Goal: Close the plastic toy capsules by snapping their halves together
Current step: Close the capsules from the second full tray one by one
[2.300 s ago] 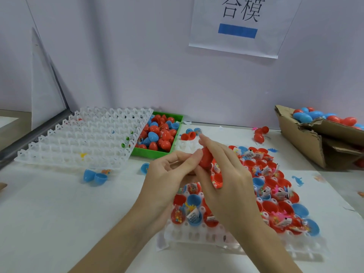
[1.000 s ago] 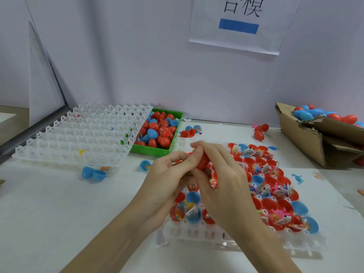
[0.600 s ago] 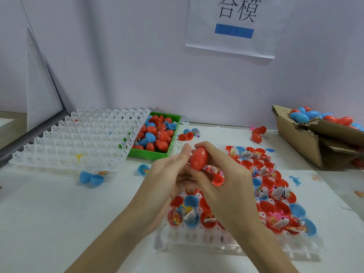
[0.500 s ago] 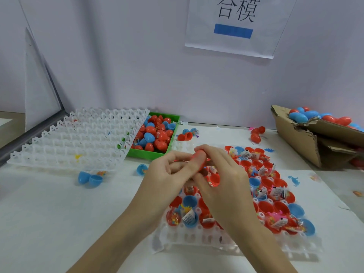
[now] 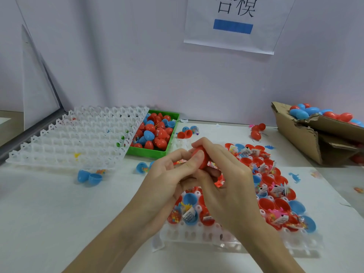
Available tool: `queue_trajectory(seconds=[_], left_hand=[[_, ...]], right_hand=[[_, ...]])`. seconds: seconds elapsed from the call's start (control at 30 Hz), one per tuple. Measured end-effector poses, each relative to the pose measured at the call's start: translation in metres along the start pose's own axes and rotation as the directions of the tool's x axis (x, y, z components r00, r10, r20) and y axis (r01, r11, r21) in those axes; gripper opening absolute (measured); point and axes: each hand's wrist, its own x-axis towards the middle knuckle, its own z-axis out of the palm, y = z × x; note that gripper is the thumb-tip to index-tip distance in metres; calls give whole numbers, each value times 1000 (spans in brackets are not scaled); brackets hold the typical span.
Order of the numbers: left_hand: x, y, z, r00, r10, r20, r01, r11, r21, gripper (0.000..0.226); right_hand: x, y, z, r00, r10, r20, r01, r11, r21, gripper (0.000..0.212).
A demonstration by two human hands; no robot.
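Observation:
A red capsule (image 5: 202, 158) is held between both hands above the filled tray. My left hand (image 5: 169, 180) pinches it from the left, thumb across its top. My right hand (image 5: 226, 184) curls round it from the right and over it. Most of the capsule is hidden by fingers, so I cannot tell whether its halves are together. Below the hands, a clear plastic tray (image 5: 197, 236) holds several open red and blue capsule halves (image 5: 266, 203) with small toys and paper slips in them.
An empty clear tray (image 5: 78, 138) lies at the back left. Beside it stands a green bin (image 5: 145, 152) of red and blue capsules. A torn cardboard box (image 5: 299, 138) with capsules is at the right. Loose blue halves (image 5: 89, 177) and red pieces (image 5: 256, 133) lie on the table.
Both hands have kept the red capsule between them, lifting it slightly and closing over it again; the left thumb now lies across its top.

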Motion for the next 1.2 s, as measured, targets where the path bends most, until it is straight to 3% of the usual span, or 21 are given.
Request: queue_trajectory(seconds=[0.13, 0.33, 0.47, 0.63, 0.77, 1.0, 1.2], left_hand=[[4, -4, -2, 1000, -9, 6, 9, 999, -42, 34], [6, 2, -8, 981, -154, 119, 185, 924, -335, 41], [7, 0, -8, 983, -146, 109, 167, 960, -226, 43], [9, -1, -2, 994, -112, -2, 111, 985, -133, 39], [4, 5, -5, 999, -50, 20, 51, 997, -56, 39], [7, 9, -10, 990, -132, 47, 139, 972, -190, 35], [6, 7, -10, 992, -104, 70, 118, 967, -224, 26]], right_hand=[[0, -2, 3, 1000, 2, -23, -2, 1000, -28, 40], [0, -5, 5, 997, -21, -70, 20, 1000, -10, 51], [-2, -6, 7, 998, 14, -69, -12, 999, 31, 49], [1, -2, 4, 997, 35, -75, -37, 999, -25, 44], [1, -1, 2, 997, 72, -34, -71, 997, 10, 44], [1, -3, 2, 990, 95, 104, -109, 983, 148, 50], [1, -5, 1, 994, 75, 74, -89, 976, 198, 40]])
